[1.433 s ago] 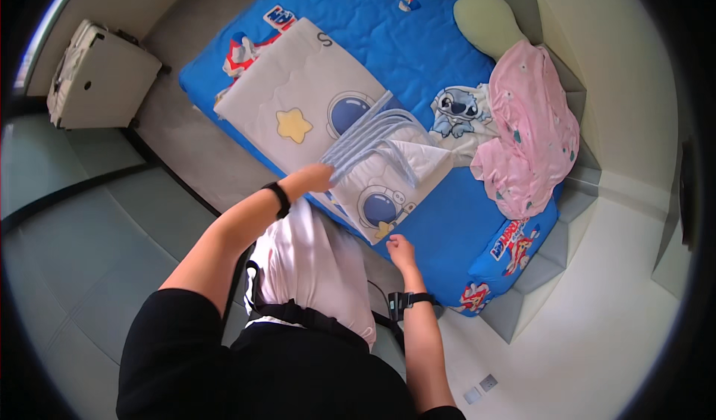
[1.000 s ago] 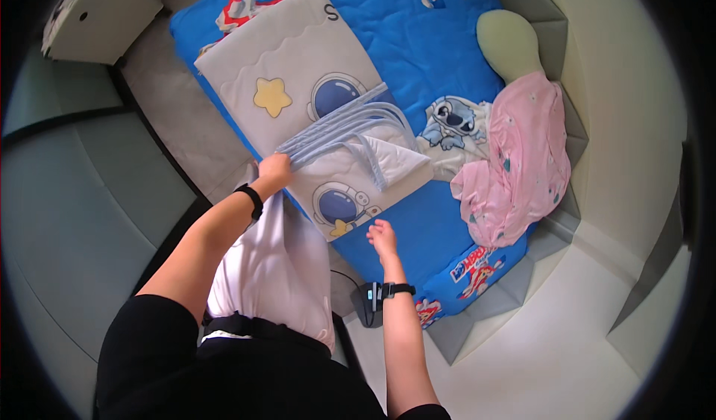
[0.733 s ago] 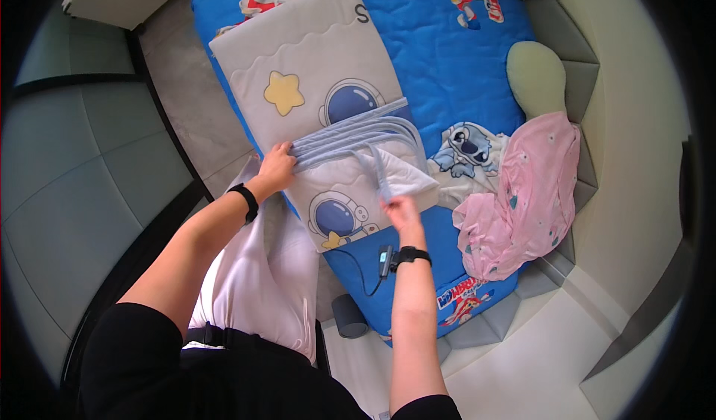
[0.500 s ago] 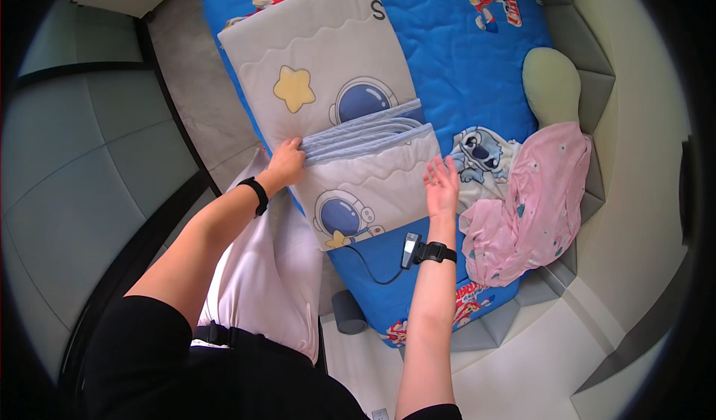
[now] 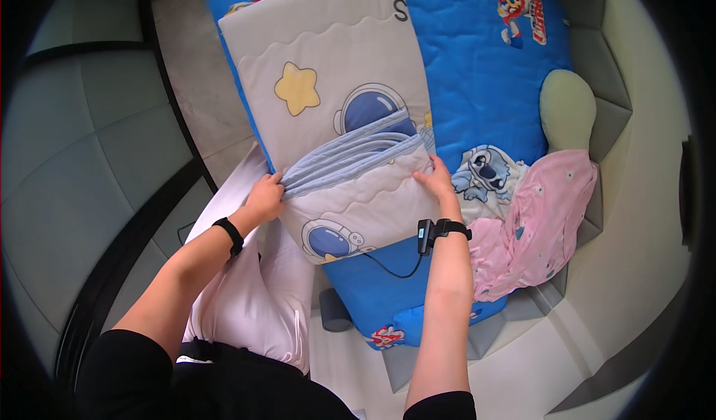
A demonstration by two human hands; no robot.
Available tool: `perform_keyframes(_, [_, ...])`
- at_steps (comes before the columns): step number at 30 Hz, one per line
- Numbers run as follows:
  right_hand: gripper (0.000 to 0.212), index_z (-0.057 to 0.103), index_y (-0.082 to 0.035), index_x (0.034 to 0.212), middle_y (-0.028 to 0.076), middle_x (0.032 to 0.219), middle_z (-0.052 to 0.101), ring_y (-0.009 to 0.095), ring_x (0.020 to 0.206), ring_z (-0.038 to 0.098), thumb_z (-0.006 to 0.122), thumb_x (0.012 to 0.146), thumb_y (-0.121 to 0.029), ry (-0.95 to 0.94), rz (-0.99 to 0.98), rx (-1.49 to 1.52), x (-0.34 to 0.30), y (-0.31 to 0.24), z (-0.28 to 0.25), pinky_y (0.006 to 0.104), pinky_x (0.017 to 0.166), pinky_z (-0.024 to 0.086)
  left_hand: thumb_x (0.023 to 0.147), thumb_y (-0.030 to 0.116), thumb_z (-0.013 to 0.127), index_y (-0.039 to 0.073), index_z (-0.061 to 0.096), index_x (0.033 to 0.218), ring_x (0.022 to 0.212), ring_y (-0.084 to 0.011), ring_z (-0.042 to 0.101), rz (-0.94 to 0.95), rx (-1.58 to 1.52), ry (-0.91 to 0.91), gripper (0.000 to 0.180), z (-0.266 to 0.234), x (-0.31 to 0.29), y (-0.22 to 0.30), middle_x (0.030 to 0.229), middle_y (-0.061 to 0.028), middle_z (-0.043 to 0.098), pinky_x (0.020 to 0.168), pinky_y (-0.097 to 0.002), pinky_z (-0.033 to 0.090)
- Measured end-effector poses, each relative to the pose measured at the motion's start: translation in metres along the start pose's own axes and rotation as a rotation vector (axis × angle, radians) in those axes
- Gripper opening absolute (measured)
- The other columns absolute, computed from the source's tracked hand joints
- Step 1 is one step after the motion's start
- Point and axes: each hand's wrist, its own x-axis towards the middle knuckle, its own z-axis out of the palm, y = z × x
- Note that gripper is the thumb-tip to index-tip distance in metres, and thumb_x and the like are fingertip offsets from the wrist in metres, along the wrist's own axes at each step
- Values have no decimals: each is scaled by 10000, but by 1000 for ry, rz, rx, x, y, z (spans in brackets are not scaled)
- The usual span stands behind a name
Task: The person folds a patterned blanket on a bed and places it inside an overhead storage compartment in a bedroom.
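A white quilt (image 5: 335, 54) with astronauts and a yellow star lies folded on the blue bed. Its light blue bound edges (image 5: 339, 155) are stacked in several layers across the middle. My left hand (image 5: 266, 198) pinches these layers at their left end, its fingers closed on the cloth. At the opposite side, my right hand (image 5: 438, 181) grips the quilt's right edge, thumb on top; part of its fingers is hidden by the edge. Between both hands the near part of the quilt, with another astronaut, is slightly raised and bowed.
The blue bedspread (image 5: 485, 84) carries red cartoon figures. Right of the quilt lie a white cloth with a blue character (image 5: 486, 172), a pink garment (image 5: 543, 218) and a pale green pillow (image 5: 568, 109). A dark grey cylinder (image 5: 335, 310) stands by the bed's near corner. Wardrobe doors (image 5: 82, 151) run along the left.
My right hand has come down from above the quilt onto its right edge and closed there. My left hand has shifted left and nearer, drawing the blue edges along.
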Motion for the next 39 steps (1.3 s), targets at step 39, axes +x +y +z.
perform_keyframes(39, [173, 429, -28, 860, 176, 828, 501, 352, 787, 463, 496, 734, -126, 453, -192, -161, -7, 3, 10, 380, 659, 365, 576, 149, 559, 48, 574, 738, 894, -225, 427, 76, 113, 119, 192, -18, 22, 16, 889, -93, 465, 708, -327, 357])
